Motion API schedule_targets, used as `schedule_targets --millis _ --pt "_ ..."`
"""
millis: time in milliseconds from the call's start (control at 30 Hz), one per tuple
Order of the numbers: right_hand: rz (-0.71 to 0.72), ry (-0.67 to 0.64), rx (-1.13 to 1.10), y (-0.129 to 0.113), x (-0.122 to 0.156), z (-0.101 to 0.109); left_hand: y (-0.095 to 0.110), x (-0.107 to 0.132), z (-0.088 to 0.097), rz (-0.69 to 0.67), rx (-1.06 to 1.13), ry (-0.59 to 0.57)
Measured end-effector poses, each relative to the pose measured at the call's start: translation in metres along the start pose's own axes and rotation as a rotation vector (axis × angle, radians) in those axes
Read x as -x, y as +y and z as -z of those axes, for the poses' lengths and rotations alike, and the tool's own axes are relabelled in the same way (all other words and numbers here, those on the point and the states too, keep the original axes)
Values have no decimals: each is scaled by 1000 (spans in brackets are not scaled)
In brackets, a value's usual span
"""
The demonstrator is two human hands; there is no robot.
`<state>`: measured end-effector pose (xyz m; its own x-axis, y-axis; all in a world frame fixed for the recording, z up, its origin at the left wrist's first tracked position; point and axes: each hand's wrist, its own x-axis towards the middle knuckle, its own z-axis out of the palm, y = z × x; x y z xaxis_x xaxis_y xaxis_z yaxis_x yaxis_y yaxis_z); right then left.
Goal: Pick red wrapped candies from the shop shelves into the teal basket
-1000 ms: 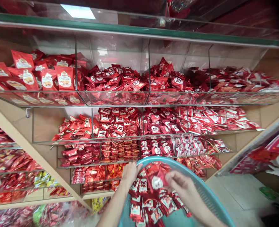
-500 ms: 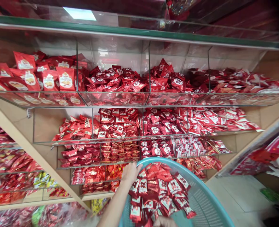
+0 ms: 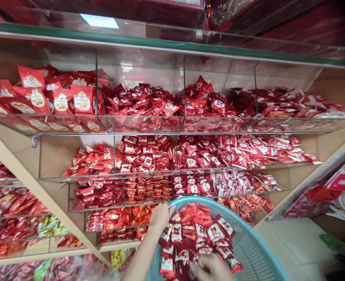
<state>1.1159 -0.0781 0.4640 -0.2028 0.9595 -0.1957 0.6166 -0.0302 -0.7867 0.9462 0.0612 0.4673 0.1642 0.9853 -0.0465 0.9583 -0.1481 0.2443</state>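
A blue-green plastic basket (image 3: 255, 242) with mesh sides sits low in front of me, holding a pile of small red-and-white snack packets (image 3: 214, 233). My left hand (image 3: 160, 216) is closed on its rim at the left, thumb lying along the edge. Inside the basket, at the bottom of the view, my right hand (image 3: 214, 267) is down among the packets. Its fingers look bent but are smeared by motion, and whether a packet is between them is hidden.
Tiered shelves with clear dividers and glass fronts (image 3: 143, 123) rise ahead, filled with red packets (image 3: 147, 154). A wooden upright (image 3: 43, 195) parts them from more shelves at left. Tiled floor (image 3: 295, 238) and a green item (image 3: 332, 242) lie at right.
My right hand has come further up into view and shifted slightly right over the packets. My left hand stays on the basket rim.
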Motion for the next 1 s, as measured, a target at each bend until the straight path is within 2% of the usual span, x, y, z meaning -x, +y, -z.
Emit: schedule_targets --millis 133,233,300,367,433,500,633,1000 --pt "201 219 120 -62 -14 73 1 1 2 9 18 -27" --pt "308 479 257 -99 -35 124 3 2 5 23 36 -42" --pt "312 654 403 -118 -54 148 3 3 6 26 39 -40" --pt "266 753 576 -133 -73 161 3 3 5 21 37 -33" --pt "191 770 743 -147 -90 166 3 3 5 20 36 -23" --pt "128 727 873 -159 -103 166 2 2 3 20 37 -15" --pt "66 628 1001 -174 -117 159 0 0 0 6 45 3" --pt "-61 507 892 -175 -130 161 -2 -2 -6 1 21 21"
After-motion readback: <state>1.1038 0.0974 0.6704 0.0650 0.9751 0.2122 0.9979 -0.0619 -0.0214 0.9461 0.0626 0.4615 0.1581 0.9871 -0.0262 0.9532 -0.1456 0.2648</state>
